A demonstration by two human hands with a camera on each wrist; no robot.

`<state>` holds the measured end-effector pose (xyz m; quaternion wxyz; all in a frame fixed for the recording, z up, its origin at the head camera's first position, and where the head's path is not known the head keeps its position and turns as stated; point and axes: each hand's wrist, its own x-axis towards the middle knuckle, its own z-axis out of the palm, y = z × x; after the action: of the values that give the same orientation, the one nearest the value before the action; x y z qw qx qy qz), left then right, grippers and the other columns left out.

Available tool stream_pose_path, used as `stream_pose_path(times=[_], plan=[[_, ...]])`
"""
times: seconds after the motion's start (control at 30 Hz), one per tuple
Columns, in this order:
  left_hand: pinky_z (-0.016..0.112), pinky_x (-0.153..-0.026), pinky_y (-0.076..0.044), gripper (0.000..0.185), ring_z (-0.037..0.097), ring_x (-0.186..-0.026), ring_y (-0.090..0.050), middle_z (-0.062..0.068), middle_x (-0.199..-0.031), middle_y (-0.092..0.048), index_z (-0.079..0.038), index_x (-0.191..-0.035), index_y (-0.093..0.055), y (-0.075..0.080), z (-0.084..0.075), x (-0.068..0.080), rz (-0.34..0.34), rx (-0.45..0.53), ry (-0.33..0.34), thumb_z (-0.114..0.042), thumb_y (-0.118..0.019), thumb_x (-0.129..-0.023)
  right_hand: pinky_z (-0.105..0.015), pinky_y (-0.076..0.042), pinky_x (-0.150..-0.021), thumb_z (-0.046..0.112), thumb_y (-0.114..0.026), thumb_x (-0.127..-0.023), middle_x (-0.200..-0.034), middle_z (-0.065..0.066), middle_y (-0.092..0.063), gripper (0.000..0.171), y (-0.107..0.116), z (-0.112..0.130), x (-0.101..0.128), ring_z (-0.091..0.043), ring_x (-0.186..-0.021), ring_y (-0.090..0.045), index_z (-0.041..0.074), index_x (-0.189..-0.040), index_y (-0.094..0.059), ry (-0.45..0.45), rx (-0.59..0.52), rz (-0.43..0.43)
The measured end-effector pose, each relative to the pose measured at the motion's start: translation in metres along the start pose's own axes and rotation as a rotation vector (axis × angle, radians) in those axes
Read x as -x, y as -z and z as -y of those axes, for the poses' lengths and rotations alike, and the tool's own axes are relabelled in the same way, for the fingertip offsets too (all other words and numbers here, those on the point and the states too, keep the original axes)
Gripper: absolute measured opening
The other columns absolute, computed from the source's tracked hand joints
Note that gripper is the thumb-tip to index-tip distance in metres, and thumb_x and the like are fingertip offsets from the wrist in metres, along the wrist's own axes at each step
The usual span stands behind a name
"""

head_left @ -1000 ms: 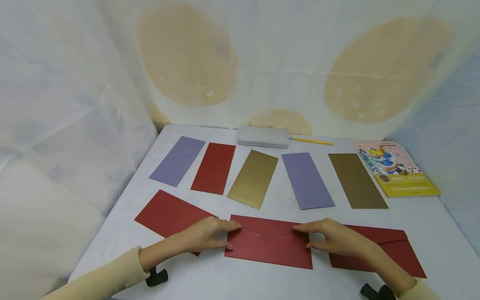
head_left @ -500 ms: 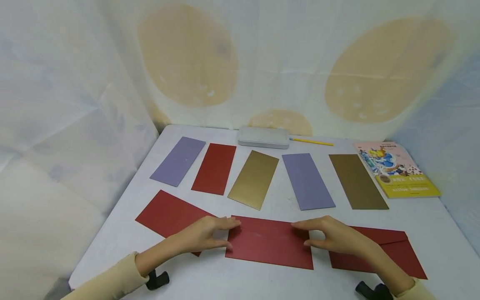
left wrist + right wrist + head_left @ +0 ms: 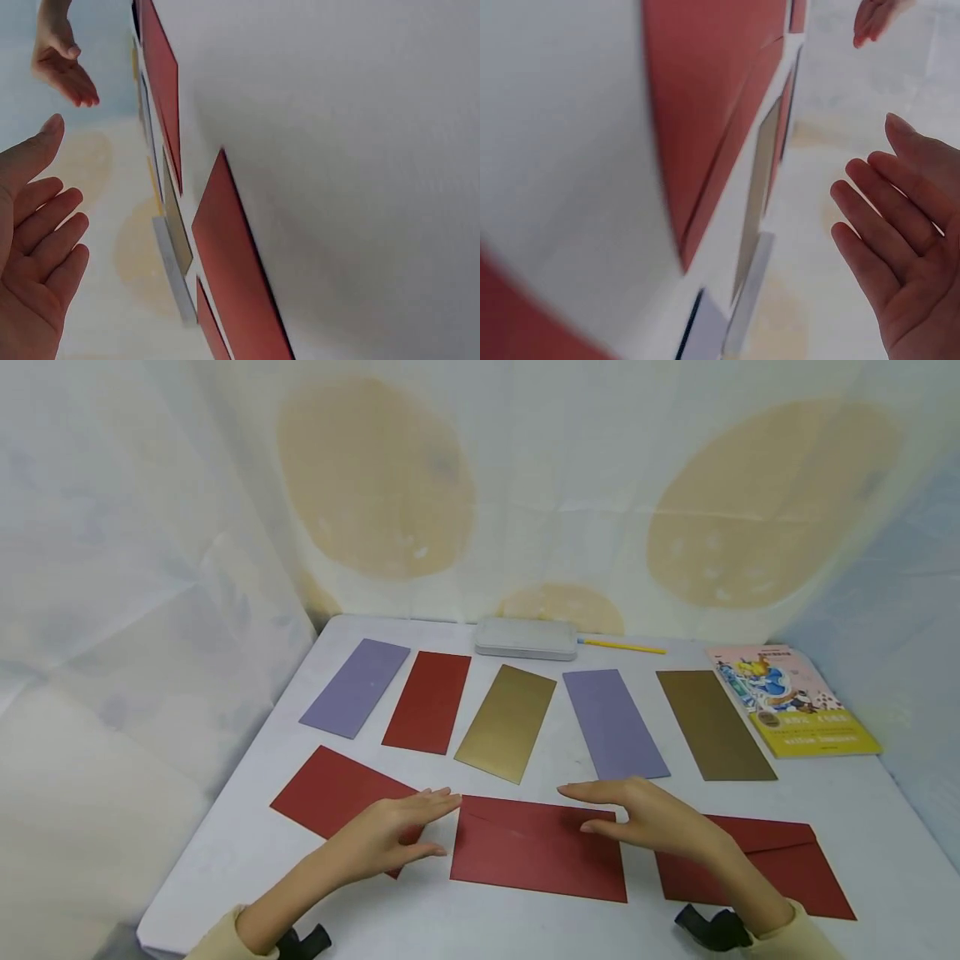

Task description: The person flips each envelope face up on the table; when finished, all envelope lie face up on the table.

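Note:
A red envelope [image 3: 525, 860] lies flat, wider than tall, at the front middle of the table in the head view; a flap line shows faintly near its top edge. Beside its left edge, my left hand [image 3: 393, 835] hovers with fingers extended and holds nothing. My right hand [image 3: 648, 818] overlaps its right end, thumb and fingers spread apart, palm bare in the right wrist view. Partly behind the left hand is a second red envelope [image 3: 330, 789], set at a slant. A third red one [image 3: 795, 877], its flap edge visible, lies behind the right forearm.
Farther back lie lavender envelopes [image 3: 356, 689] [image 3: 615, 722], a red one [image 3: 427, 702], a gold one [image 3: 506, 722] and a brown-gold one [image 3: 716, 727]. Behind them are a grey flat case [image 3: 525, 637] and a yellow pencil [image 3: 622, 646]. A book [image 3: 795, 702] lies at the right edge.
Both hands have come off the middle red envelope's ends. The left hand has drawn back toward the near left; the right has shifted left over the envelope. The envelopes stay in place.

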<state>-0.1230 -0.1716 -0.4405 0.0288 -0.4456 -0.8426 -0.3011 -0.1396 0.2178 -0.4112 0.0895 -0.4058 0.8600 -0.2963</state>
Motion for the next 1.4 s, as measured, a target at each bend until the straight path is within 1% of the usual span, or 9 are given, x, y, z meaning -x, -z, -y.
stream_pose_path(times=[0.2,0.43,0.57,0.73,0.93,0.97,1.03,1.2,1.4], plan=[[0.038,-0.092,-0.047,0.063,0.022,-0.125,-0.052,0.003,-0.135,-0.056,-0.009,-0.137,-0.055,0.017,0.006,0.008,-0.062,-0.031,0.035,-0.022,-0.079,-0.081,-0.036,-0.051,-0.089,0.017,-0.073,-0.087,-0.130,-0.001,-0.061,0.050,-0.003,0.007,-0.021,-0.016,-0.117,-0.058,0.015,-0.135,-0.058,0.116,0.012,-0.043],[0.036,-0.089,-0.049,0.066,0.024,-0.124,-0.052,0.005,-0.134,-0.058,-0.008,-0.135,-0.057,0.035,0.018,0.026,-0.096,-0.103,0.121,-0.020,-0.083,-0.076,-0.035,-0.047,-0.094,0.024,-0.068,-0.092,-0.132,0.002,-0.059,0.046,-0.008,0.014,-0.053,-0.014,-0.121,-0.056,0.010,-0.135,-0.058,0.197,0.012,-0.032],[0.037,-0.088,-0.049,0.064,0.025,-0.124,-0.053,0.005,-0.132,-0.059,-0.007,-0.133,-0.059,0.041,0.028,0.038,-0.106,-0.107,0.167,-0.021,-0.084,-0.075,-0.032,-0.046,-0.096,0.026,-0.067,-0.093,-0.133,0.002,-0.059,0.047,-0.015,0.018,-0.072,-0.013,-0.122,-0.054,0.009,-0.135,-0.057,0.219,-0.023,-0.017],[0.039,-0.089,-0.049,0.066,0.026,-0.124,-0.052,0.005,-0.132,-0.059,-0.010,-0.132,-0.060,0.050,0.040,0.055,-0.108,-0.101,0.262,-0.025,-0.085,-0.074,-0.029,-0.044,-0.098,0.029,-0.066,-0.093,-0.133,0.005,-0.058,0.047,-0.026,0.027,-0.095,-0.007,-0.122,-0.053,0.013,-0.136,-0.057,0.219,-0.056,0.026],[0.040,-0.089,-0.049,0.072,0.029,-0.125,-0.051,0.008,-0.133,-0.058,-0.010,-0.135,-0.058,0.061,0.055,0.078,-0.096,-0.135,0.343,-0.039,-0.083,-0.073,-0.026,-0.041,-0.099,0.030,-0.067,-0.093,-0.134,0.011,-0.056,0.046,-0.033,0.037,-0.121,-0.002,-0.122,-0.051,0.018,-0.136,-0.058,0.197,-0.071,0.043],[0.039,-0.089,-0.049,0.074,0.029,-0.125,-0.051,0.009,-0.133,-0.058,-0.010,-0.135,-0.058,0.063,0.058,0.082,-0.096,-0.146,0.349,-0.042,-0.083,-0.073,-0.025,-0.041,-0.099,0.030,-0.066,-0.093,-0.134,0.011,-0.057,0.046,-0.035,0.038,-0.126,-0.001,-0.121,-0.051,0.017,-0.136,-0.058,0.206,-0.067,0.042],[0.031,-0.091,-0.048,0.078,0.030,-0.124,-0.052,0.010,-0.133,-0.058,-0.009,-0.135,-0.058,0.067,0.064,0.089,-0.095,-0.163,0.358,-0.047,-0.082,-0.071,-0.024,-0.041,-0.098,0.028,-0.066,-0.093,-0.133,0.011,-0.057,0.045,-0.039,0.040,-0.135,0.000,-0.120,-0.052,0.017,-0.136,-0.058,0.225,-0.057,0.049],[0.006,-0.093,-0.032,0.086,0.036,-0.122,-0.052,0.011,-0.131,-0.060,-0.006,-0.134,-0.057,0.076,0.078,0.103,-0.103,-0.162,0.348,-0.052,-0.082,-0.066,-0.019,-0.040,-0.097,0.025,-0.067,-0.093,-0.133,0.008,-0.058,0.045,-0.050,0.047,-0.157,0.000,-0.121,-0.050,0.012,-0.135,-0.058,0.269,-0.033,0.097],[0.003,-0.095,-0.024,0.090,0.036,-0.123,-0.050,0.014,-0.133,-0.057,-0.003,-0.133,-0.057,0.081,0.091,0.112,-0.108,-0.173,0.335,-0.047,-0.087,-0.061,-0.016,-0.040,-0.095,0.023,-0.068,-0.092,-0.131,0.002,-0.060,0.045,-0.057,0.054,-0.179,-0.002,-0.120,-0.053,0.007,-0.133,-0.059,0.300,-0.010,0.148]])
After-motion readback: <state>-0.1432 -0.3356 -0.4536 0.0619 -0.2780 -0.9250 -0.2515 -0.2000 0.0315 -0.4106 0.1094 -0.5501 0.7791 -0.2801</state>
